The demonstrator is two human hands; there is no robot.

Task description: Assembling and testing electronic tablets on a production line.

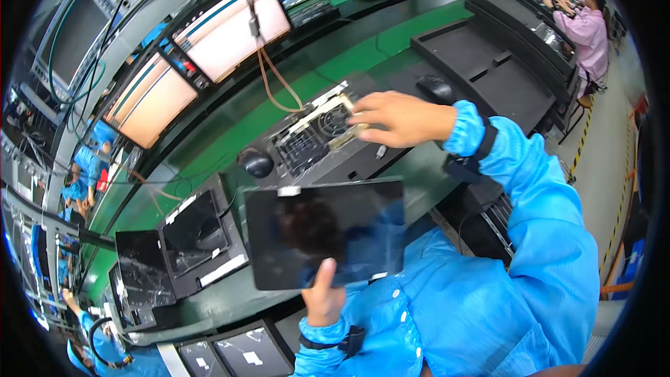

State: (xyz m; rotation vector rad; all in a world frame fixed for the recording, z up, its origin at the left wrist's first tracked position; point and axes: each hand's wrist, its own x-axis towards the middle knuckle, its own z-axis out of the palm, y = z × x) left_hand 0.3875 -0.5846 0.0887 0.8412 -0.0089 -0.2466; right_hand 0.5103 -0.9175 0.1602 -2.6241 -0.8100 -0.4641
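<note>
Left hand: fingers closed on near edge of dark glossy panel.
Right hand: fingers spread, resting on fan module farther away.

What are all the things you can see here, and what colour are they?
Flat panel: one, glossy black, held up near the chest.
Open device with fan: one, grey and black with pale strips, on the bench.
Computer mice: two, black, one left of the device, one behind it.
Screens: two, glowing pale pink, tilted above the bench.
Trays: several, black, far right of the bench.
Bench: one, green top.
Other people: several, blue or pink coats, around the edges.
Left hand: one, blue sleeve, holds the panel's lower edge.
Right hand: one, blue sleeve, rests on the device.
</note>
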